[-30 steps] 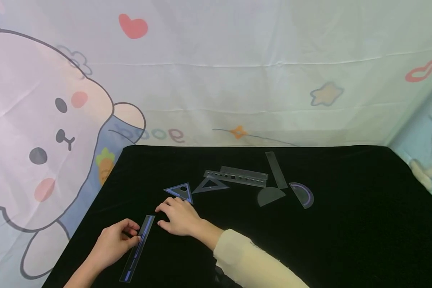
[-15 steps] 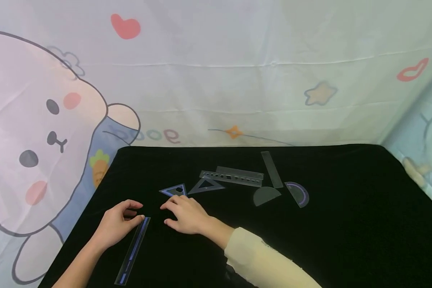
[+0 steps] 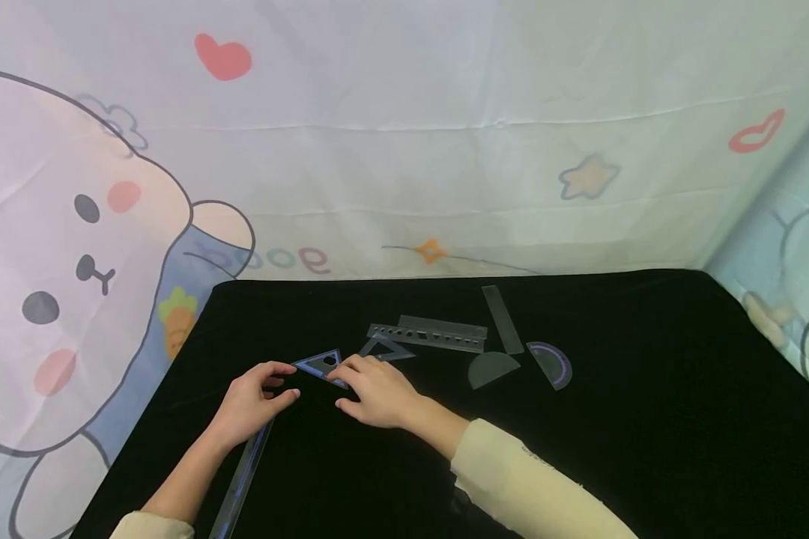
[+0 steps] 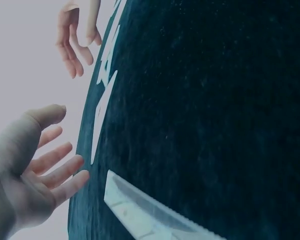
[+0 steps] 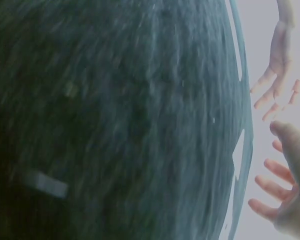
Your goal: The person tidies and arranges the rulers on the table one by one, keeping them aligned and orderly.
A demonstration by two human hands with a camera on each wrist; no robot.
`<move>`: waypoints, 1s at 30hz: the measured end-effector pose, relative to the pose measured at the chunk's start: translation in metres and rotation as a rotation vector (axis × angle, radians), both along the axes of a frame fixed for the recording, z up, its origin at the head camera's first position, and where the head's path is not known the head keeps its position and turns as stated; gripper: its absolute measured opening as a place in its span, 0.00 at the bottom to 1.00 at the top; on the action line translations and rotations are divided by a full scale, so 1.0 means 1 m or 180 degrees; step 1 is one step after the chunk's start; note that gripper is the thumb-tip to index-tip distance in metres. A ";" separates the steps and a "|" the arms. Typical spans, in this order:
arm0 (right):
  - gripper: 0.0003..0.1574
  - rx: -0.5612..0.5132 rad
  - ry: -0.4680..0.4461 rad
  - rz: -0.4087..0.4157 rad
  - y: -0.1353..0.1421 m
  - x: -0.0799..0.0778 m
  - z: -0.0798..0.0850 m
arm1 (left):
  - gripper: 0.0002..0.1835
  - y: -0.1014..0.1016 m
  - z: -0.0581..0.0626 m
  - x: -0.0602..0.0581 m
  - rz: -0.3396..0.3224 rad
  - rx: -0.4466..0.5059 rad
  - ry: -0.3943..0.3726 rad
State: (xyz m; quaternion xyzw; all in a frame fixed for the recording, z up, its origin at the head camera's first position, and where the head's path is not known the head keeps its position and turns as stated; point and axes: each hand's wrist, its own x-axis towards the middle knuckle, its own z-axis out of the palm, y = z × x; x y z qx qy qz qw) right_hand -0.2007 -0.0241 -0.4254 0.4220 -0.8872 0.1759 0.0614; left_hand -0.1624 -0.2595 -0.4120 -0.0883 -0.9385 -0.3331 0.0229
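My left hand (image 3: 249, 404) hovers just left of a clear set square (image 3: 315, 364) with blue edges, fingers loosely bent and nothing between them. My right hand (image 3: 380, 393) is over the right part of that set square, hiding some of it; whether the fingertips touch it I cannot tell. In both wrist views the fingers are spread and hold nothing. A clear ruler with a blue strip (image 3: 241, 479) lies slanted below the left hand, its upper end partly covered. A second, greyish set square (image 3: 398, 350) lies behind the right hand.
Farther back on the black cloth (image 3: 647, 419) lie a ruler with a row of holes (image 3: 438, 338), a plain ruler (image 3: 445, 325) touching it, and another ruler (image 3: 503, 320) set at an angle. Two protractors, one plain (image 3: 492, 370) and one purple-arced (image 3: 553, 365), lie to the right.
My left hand has left the blue-striped ruler and moved forward and right to the blue-edged set square. My right hand has shifted slightly right. The head view has turned a little right.
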 end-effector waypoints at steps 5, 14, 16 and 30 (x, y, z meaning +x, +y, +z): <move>0.24 -0.0044 -0.0006 -0.0108 0.015 -0.007 -0.001 | 0.18 0.010 -0.007 -0.009 0.0013 0.0065 -0.0020; 0.22 -0.0162 -0.0085 -0.0375 0.044 -0.022 -0.002 | 0.18 0.026 -0.010 -0.028 -0.0027 0.0220 0.0017; 0.21 -0.0179 -0.0081 -0.0443 0.050 -0.025 -0.002 | 0.18 0.030 -0.009 -0.032 -0.0038 0.0245 0.0005; 0.19 -0.0261 -0.0088 -0.0842 0.088 -0.044 0.002 | 0.18 0.052 -0.002 -0.056 0.0027 0.0191 -0.0063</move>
